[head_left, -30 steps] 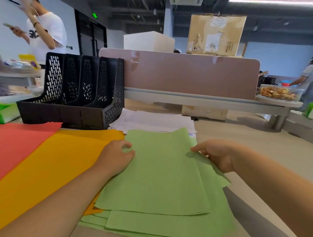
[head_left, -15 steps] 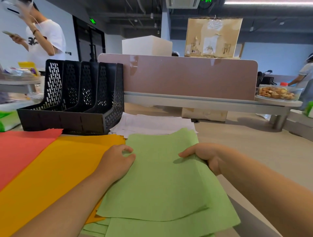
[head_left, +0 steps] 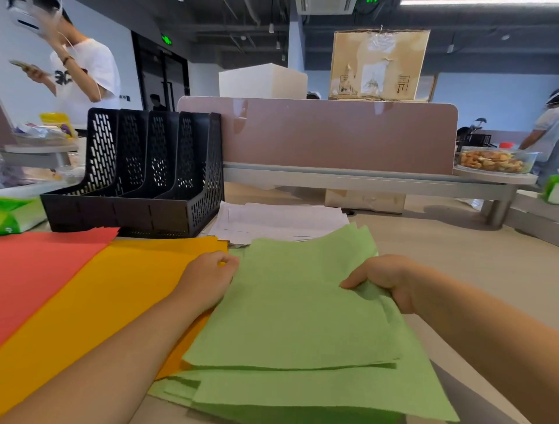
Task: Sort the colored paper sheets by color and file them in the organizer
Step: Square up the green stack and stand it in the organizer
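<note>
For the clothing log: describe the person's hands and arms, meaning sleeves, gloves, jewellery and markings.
The left hand and right hand are bare, with no gloves. No ring, watch or bracelet appears on the parts that show. Both forearms are uncovered to the frame edge. No sleeves, cables or markings are visible.

Open office under a dark exposed ceiling (head_left: 211, 18), with a bright strip light (head_left: 478, 2) high above the pinkish divider panel (head_left: 332, 136). Behind the panel, a white block (head_left: 263, 80) and a taped cardboard box (head_left: 379, 65). Left of the panel, a white wall (head_left: 12, 96), dark glass doors (head_left: 160, 78) under a green exit sign (head_left: 165, 39), and a standing person in a white T-shirt (head_left: 87, 72). Right of the panel, a pale blue wall (head_left: 490, 90), a clear tub of snacks (head_left: 496, 162) on a rounded shelf (head_left: 496, 178), another person (head_left: 547, 133) at the edge. Below the panel, a grey rail (head_left: 363, 178) and the beige counter (head_left: 469, 257).
</note>
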